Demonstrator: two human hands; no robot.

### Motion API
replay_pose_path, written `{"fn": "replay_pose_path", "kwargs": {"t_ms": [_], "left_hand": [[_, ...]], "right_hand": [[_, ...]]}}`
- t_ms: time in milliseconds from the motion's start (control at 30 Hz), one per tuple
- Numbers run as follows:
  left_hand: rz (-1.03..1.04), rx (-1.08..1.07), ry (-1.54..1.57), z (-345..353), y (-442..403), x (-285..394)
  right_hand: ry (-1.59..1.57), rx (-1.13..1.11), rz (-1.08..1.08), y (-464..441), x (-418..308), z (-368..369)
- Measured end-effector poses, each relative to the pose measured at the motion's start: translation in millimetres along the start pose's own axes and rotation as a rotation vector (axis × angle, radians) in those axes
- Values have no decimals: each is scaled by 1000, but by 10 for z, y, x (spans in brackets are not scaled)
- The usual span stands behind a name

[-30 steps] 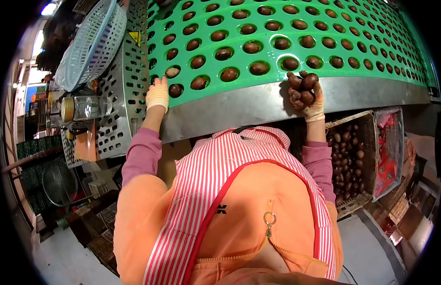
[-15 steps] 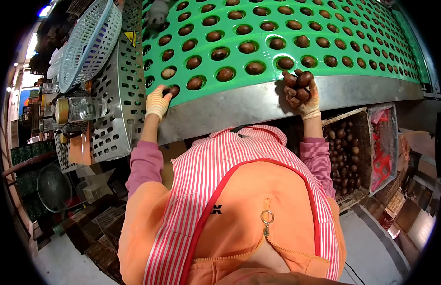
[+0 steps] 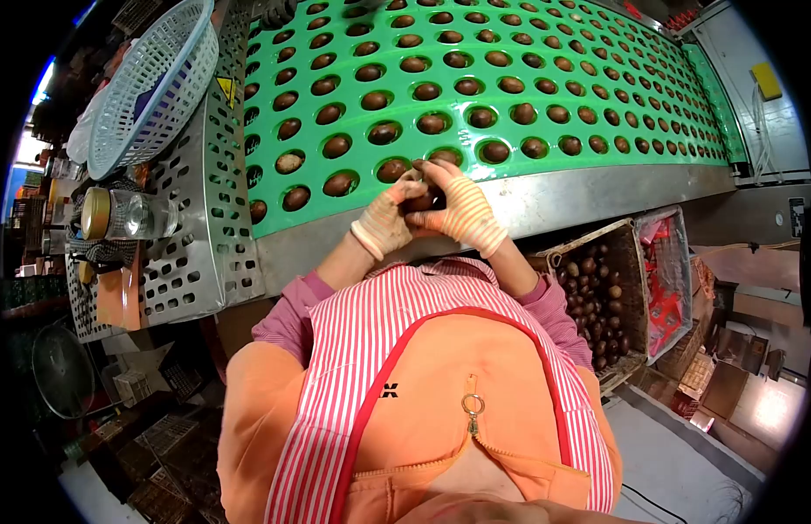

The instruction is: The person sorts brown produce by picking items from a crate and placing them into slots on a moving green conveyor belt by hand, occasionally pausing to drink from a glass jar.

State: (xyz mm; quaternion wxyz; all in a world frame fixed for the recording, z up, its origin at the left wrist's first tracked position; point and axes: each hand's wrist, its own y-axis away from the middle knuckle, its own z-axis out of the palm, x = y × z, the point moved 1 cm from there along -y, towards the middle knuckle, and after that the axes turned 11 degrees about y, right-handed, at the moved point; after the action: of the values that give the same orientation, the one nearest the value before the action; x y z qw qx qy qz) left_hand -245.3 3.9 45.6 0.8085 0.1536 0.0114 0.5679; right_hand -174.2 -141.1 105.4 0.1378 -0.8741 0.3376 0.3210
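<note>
Your two hands meet over the steel strip [image 3: 554,196] that runs along the front edge of the green tray [image 3: 318,204], left of that edge's middle. Your right hand [image 3: 453,208] is curled, its fingers bent around the held eggs [image 3: 422,203]; how many it has, you cannot tell, since the fingers cover them. Your left hand [image 3: 390,218] is half closed against the same eggs, fingertips near those of the right; whether it grips one is hidden.

Just beyond your fingers, two eggs of the front row sit in their holes, one [image 3: 392,169] past the left hand and one [image 3: 445,157] past the right. More dark eggs fill the rows toward the tray's far edge, and a pale egg [image 3: 289,162] sits near its left edge.

Off the tray's left edge you have a perforated panel [image 3: 174,279], a jar [image 3: 139,215] and a blue basket [image 3: 103,144]. To your right, below the steel strip, a crate [image 3: 632,306] holds loose eggs, with red packets [image 3: 660,293] beside it.
</note>
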Motion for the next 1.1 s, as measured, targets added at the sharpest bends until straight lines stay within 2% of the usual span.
{"fn": "replay_pose_path", "kwargs": {"t_ms": [33,67,167,200,333,400,433,467,500,567,633,700,767,833,867,967,1000,1100], "left_hand": [[-78,-125,61,42,41,48],[-29,26,-24,62,116,58],[1,114,-94,93,202,8],[11,107,-41,63,263,-4],[75,84,-192,30,312,-29],[207,153,-426,-45,322,59],[272,188,-542,-59,333,140],[273,131,-672,-66,382,280],[310,225,-669,-7,455,372],[413,348,-658,-30,551,625],[549,495,-495,-136,555,928],[631,530,-256,-285,558,1315],[668,572,-602,-423,610,1757],[748,922,-1763,-422,584,2009],[677,962,-2052,-390,631,2050],[197,1164,-2423,-196,643,2069],[5,1194,-2544,-345,625,2144],[-424,1176,-2682,-493,566,2147]], "right_hand": [[-42,-63,25,11,-84,-58],[-13,-105,-14,17,-109,-68],[96,-188,-43,28,-197,4],[106,-185,-85,34,-212,18],[-1,-146,-231,6,-201,156],[-318,-292,55,43,-198,125],[-520,-234,93,63,-123,134],[-722,-172,119,84,-49,141],[-780,-8,105,88,215,258],[-1025,69,309,140,304,21],[-1065,139,379,234,719,-8],[-1177,141,413,330,931,-21],[-1411,128,410,405,1163,52],[-1601,113,281,445,1326,112],[-1699,107,213,467,1399,143],[-1814,73,142,456,1490,169],[-1793,85,156,466,1474,167],[-1791,71,157,464,1476,158]]}}
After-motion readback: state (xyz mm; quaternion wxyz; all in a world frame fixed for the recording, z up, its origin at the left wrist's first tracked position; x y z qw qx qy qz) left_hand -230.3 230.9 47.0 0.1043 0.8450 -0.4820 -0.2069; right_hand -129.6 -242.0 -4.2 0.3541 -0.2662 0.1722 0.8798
